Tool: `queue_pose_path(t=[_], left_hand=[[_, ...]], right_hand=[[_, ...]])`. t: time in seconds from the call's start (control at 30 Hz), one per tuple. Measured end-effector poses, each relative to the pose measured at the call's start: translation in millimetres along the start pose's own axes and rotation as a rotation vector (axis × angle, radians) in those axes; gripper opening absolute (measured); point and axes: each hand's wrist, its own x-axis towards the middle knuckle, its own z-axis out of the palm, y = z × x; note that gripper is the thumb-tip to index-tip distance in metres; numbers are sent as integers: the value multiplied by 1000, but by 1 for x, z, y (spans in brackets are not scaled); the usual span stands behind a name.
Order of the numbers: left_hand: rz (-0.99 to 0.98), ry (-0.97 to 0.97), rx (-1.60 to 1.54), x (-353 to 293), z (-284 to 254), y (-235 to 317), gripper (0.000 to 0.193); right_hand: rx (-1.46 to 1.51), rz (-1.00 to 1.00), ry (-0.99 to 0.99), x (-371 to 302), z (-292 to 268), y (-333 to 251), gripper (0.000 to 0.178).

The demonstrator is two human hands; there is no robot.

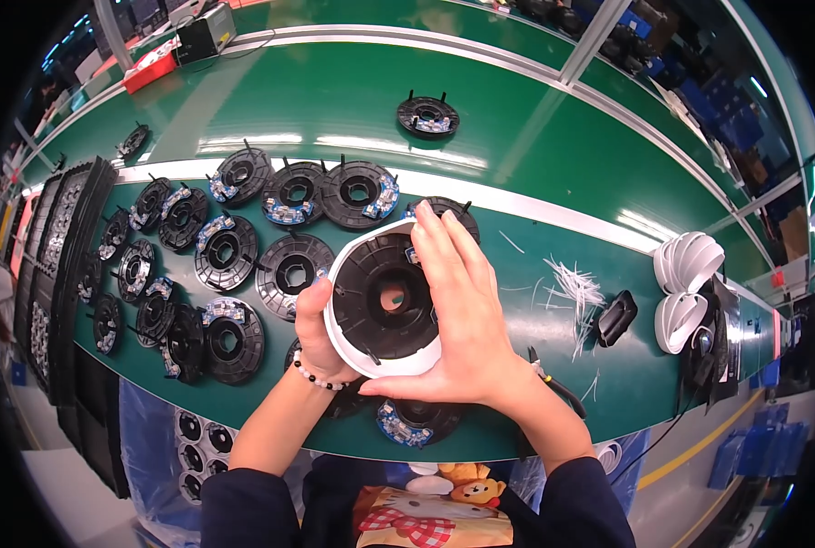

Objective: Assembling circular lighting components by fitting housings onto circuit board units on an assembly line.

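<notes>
Head view: both hands are on one piece, a round white shell [412, 364] with a black disc [357, 315] sitting inside it. Left hand [325, 345] is curled round its left side, thumb up; right hand [467, 315] lies against the other side, fingers long and straight, thumb along the lower rim. So the shell's between the palms, held up over the bench [521, 320].

Bench is dark green and kinda shiny. Left of the left hand it's crowded with loose discs [226, 251], lots with blue circuit boards, then some black trays [56, 283] at the far left. Right of the right hand: a messy pile of white strips [573, 290], a small black cup [616, 318], then white rings [688, 265]. Cutters [562, 393] lie just beside the right forearm.

Past the hands there's a wider green strip [334, 91] with glare from the lights and a lone disc [428, 117] on it. Room-wise: metal posts [594, 41], a red box [150, 73] way off upper left, and a grey floor [690, 470] with a yellow line, lower right of the hands.
</notes>
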Motion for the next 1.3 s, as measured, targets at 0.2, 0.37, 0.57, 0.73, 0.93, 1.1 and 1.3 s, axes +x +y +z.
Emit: queue_pose_path(t=[0.2, 0.37, 0.57, 0.73, 0.93, 1.1, 1.3], left_hand=[[27, 3, -54, 0, 0, 0, 67], [18, -96, -212, -1, -5, 5, 72], [-34, 31, 186, 4, 5, 1, 64], [-39, 121, 297, 13, 10, -3, 51], [-48, 91, 641, 7, 3, 10, 44], [31, 34, 736, -19, 14, 30, 32], [296, 225, 232, -140, -1, 110, 47]], right_hand=[[107, -44, 27, 0, -12, 1, 107], [370, 256, 117, -6, -14, 15, 80], [619, 545, -1, -7, -36, 21, 49], [631, 543, 11, -7, -38, 37, 48], [572, 597, 58, -2, -31, 28, 46], [680, 435, 170, -12, -22, 12, 48], [861, -154, -33, -44, -73, -1, 69]])
